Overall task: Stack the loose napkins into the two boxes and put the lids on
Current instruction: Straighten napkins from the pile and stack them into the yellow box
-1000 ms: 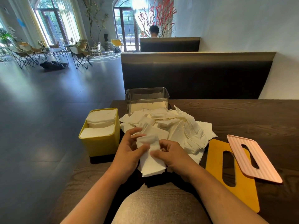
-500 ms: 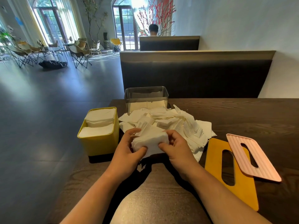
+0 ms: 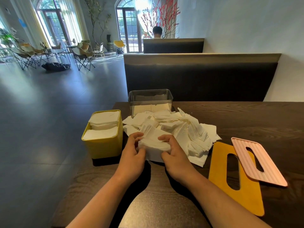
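A pile of loose white napkins (image 3: 184,129) lies in the middle of the dark wooden table (image 3: 246,119). My left hand (image 3: 133,155) and my right hand (image 3: 177,157) squeeze a small stack of napkins (image 3: 154,147) between them at the pile's near edge. The yellow box (image 3: 105,145) stands to the left, filled with napkins up to its rim. The clear box (image 3: 150,99) stands behind the pile, holding napkins in its lower part. The yellow lid (image 3: 236,191) lies flat at the right, and the pink ribbed lid (image 3: 258,160) rests partly on top of it.
The table's left edge runs just beside the yellow box, with open floor beyond. A dark booth backrest (image 3: 200,79) rises behind the table. A person sits in the far booth. Folding chairs stand far off at the left.
Both hands have gathered the napkins from a loose hanging sheet into a compact stack, moving slightly forward toward the pile and pressing in from both sides.
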A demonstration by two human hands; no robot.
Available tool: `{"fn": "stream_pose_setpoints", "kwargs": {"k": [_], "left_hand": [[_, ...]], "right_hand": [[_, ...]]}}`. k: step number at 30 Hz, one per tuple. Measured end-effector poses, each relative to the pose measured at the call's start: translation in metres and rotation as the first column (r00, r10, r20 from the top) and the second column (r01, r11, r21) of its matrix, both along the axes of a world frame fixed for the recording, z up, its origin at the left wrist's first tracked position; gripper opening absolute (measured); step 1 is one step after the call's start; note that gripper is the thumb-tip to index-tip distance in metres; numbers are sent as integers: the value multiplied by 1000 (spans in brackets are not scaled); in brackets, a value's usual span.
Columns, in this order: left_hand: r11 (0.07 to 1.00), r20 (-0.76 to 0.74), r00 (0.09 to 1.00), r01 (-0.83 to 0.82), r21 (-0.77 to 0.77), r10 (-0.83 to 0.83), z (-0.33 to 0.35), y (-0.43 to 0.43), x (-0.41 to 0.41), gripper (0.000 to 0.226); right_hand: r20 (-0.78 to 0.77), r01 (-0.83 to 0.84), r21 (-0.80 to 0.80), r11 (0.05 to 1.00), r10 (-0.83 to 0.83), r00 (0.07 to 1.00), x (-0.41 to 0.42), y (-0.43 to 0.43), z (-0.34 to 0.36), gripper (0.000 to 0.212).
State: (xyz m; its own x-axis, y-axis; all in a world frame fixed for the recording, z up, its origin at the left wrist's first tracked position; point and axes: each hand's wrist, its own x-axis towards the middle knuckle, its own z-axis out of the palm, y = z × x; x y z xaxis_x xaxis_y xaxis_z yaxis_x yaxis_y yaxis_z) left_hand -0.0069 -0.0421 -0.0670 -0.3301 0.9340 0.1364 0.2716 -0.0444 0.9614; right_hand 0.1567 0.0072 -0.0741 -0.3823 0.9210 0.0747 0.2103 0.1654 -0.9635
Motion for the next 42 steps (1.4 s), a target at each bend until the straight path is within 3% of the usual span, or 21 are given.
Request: {"fn": "stream_pose_setpoints", "kwargs": {"k": [5,9,12,18,24,30,34,42], "left_hand": [[985,33,985,169,-41,-168,6,-9,1,72],[988,-27,988,149,-41,-150,11,-7,1,63],[988,19,988,152,-42,-151,16,-9,1,60],[989,-16,989,149,22,-149,42,-23,-6,52],[992,-78,991,115,54,-111,78,-34,-26,39],[997,-167,983,-74,26,77,109,-33,-78,22],[984,-253,955,-174,-42,158,122,-29,-116,18],[955,-359,923,-218,-200,136,110,-9,-168,20]], "right_hand": [[35,-34,30,999,33,999,-2,-4,0,61],[-6,1,55,999,-1,1000,-1,-6,-1,63],[-62,20,23,1000,-19,998,1,-8,8,61],[-53,11,49,999,-8,999,-1,-6,37,61],[-74,-52,72,996,57,996,-15,-2,77,43],[124,-192,103,976,178,976,-62,10,115,17],[279,-269,90,959,235,931,-106,24,131,17],[433,-313,31,949,269,860,-165,54,126,12]]}}
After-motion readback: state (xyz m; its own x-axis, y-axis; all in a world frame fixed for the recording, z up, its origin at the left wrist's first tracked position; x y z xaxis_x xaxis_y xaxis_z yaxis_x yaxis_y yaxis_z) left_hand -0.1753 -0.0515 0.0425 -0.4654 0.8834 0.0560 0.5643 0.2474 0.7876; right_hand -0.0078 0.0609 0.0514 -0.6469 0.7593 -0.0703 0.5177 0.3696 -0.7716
